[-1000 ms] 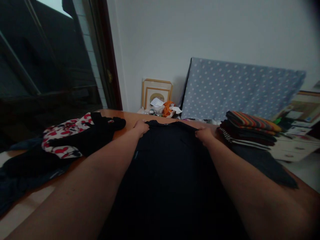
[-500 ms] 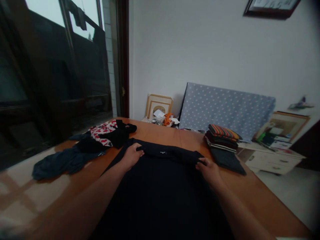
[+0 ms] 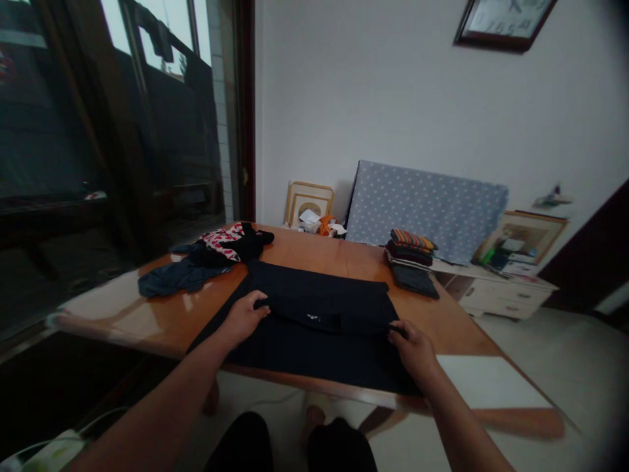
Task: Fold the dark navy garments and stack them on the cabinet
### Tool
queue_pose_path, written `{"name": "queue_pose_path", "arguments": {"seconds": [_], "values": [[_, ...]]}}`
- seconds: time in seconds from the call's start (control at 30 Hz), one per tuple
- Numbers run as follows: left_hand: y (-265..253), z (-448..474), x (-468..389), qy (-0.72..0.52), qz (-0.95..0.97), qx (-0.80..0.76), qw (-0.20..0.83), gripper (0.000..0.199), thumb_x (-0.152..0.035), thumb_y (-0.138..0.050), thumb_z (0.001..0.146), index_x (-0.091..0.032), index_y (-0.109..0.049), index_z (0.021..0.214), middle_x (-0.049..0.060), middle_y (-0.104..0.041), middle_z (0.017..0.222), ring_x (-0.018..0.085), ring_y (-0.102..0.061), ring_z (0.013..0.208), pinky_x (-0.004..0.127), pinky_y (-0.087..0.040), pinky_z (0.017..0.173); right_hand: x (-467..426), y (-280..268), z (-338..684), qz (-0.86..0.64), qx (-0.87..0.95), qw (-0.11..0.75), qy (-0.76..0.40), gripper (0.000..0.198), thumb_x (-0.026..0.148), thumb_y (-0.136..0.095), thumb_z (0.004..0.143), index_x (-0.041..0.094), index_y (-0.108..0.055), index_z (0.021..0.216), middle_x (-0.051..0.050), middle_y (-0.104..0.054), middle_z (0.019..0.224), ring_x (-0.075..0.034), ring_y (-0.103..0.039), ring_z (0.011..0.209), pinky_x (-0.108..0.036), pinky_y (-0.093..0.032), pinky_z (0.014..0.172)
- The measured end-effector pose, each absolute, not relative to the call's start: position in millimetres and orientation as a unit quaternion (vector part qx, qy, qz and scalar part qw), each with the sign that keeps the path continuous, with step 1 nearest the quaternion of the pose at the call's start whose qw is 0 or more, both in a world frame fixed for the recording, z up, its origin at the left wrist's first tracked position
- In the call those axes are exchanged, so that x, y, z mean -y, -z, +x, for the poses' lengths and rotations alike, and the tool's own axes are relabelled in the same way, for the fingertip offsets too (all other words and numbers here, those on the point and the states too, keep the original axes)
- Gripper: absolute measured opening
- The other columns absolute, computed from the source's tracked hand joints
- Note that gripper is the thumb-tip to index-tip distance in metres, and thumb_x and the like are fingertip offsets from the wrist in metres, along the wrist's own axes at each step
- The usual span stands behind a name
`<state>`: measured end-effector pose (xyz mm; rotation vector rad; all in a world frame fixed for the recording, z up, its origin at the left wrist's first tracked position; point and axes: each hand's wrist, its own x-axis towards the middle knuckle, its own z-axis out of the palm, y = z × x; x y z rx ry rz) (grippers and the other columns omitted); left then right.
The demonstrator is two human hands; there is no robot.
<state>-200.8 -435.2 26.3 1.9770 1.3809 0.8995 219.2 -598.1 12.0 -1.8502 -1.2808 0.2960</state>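
A dark navy garment lies across the near part of the wooden table, its far part folded over toward me. A small white mark shows near the middle of the folded edge. My left hand pinches that edge at its left end. At the right end, the fingers of my right hand are closed on the same edge. The held edge lies nearer to me than the garment's far fold, above the lower layer. Whether it is a top or trousers, I cannot tell.
Crumpled clothes lie at the table's left. A stack of folded clothes sits at the back right. The wooden table ends just in front of my legs. A white cabinet and a dotted cloth stand beyond.
Both hands have drawn the garment's edge toward me, so its far part is now doubled over. The view has tipped down, showing the near table edge and my legs.
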Motion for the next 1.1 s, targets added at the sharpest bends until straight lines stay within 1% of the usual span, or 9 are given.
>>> {"name": "queue_pose_path", "arguments": {"seconds": [0.1,0.23,0.33,0.5,0.57,0.63,0.7,0.87,1.1], "values": [[-29,-206,448,-0.315,0.781,-0.491,0.221,0.016,-0.025,-0.059,0.081,-0.024,-0.065,0.095,0.001,-0.070,0.099,0.020,-0.065,0.097,0.029,-0.048,0.088,614,-13,215,-0.742,0.535,0.397,-0.075,0.025,0.030,-0.056,0.081,0.025,-0.069,0.102,-0.004,-0.071,0.104,-0.022,-0.065,0.100,-0.033,-0.047,0.092],[-30,-215,459,-0.264,0.828,-0.475,0.142,0.022,-0.024,-0.059,0.081,-0.024,-0.065,0.102,0.004,-0.068,0.105,0.023,-0.063,0.099,0.032,-0.046,0.088,632,-14,208,-0.747,0.575,0.328,-0.068,0.030,0.026,-0.054,0.083,0.026,-0.070,0.109,-0.003,-0.071,0.110,-0.022,-0.064,0.104,-0.034,-0.046,0.094],[-26,-222,467,-0.227,0.834,-0.494,0.091,0.027,-0.026,-0.062,0.080,-0.025,-0.066,0.106,0.006,-0.068,0.108,0.026,-0.059,0.103,0.036,-0.044,0.090,642,-14,204,-0.758,0.587,0.277,-0.057,0.035,0.022,-0.058,0.080,0.026,-0.072,0.112,-0.004,-0.071,0.113,-0.025,-0.062,0.109,-0.036,-0.043,0.097],[-22,-226,484,-0.244,0.820,-0.515,0.043,0.023,-0.025,-0.063,0.077,-0.027,-0.066,0.100,0.005,-0.064,0.126,0.030,-0.050,0.122,0.042,-0.037,0.100,649,-18,191,-0.776,0.587,0.232,0.012,0.040,0.020,-0.061,0.077,0.026,-0.071,0.116,-0.008,-0.070,0.115,-0.029,-0.056,0.119,-0.040,-0.037,0.105],[-24,-223,491,-0.251,0.822,-0.510,0.040,0.030,-0.023,-0.063,0.075,-0.028,-0.066,0.104,0.005,-0.062,0.129,0.030,-0.047,0.126,0.043,-0.035,0.101,649,-20,182,-0.773,0.592,0.228,0.027,0.040,0.022,-0.062,0.079,0.026,-0.069,0.118,-0.008,-0.068,0.119,-0.030,-0.054,0.121,-0.041,-0.036,0.106],[-26,-220,497,-0.253,0.825,-0.503,0.049,0.039,-0.020,-0.062,0.074,-0.030,-0.064,0.112,0.004,-0.063,0.126,0.030,-0.048,0.126,0.043,-0.035,0.101,648,-21,173,-0.763,0.604,0.227,0.032,0.039,0.024,-0.061,0.081,0.026,-0.068,0.120,-0.008,-0.067,0.122,-0.030,-0.053,0.122,-0.041,-0.036,0.105],[-25,-217,502,-0.253,0.827,-0.499,0.055,0.044,-0.019,-0.060,0.075,-0.031,-0.063,0.117,0.004,-0.065,0.120,0.029,-0.050,0.122,0.043,-0.036,0.098,647,-19,165,-0.755,0.616,0.224,0.036,0.039,0.025,-0.060,0.083,0.026,-0.067,0.121,-0.007,-0.067,0.123,-0.029,-0.053,0.121,-0.041,-0.035,0.105],[-16,-217,508,-0.258,0.828,-0.495,0.051,0.031,-0.018,-0.055,0.081,-0.030,-0.069,0.107,0.004,-0.068,0.110,0.028,-0.054,0.111,0.042,-0.041,0.091,644,-6,157,-0.755,0.616,0.223,0.043,0.031,0.023,-0.054,0.087,0.027,-0.071,0.112,-0.004,-0.071,0.115,-0.026,-0.056,0.113,-0.040,-0.038,0.100],[-13,-223,506,-0.340,0.838,-0.422,0.069,0.027,-0.015,-0.050,0.084,-0.024,-0.070,0.099,0.004,-0.071,0.102,0.023,-0.059,0.104,0.038,-0.045,0.096,649,2,163,-0.739,0.611,0.278,0.068,0.028,0.025,-0.052,0.086,0.027,-0.074,0.103,-0.002,-0.073,0.109,-0.025,-0.058,0.107,-0.039,-0.040,0.097]]}}
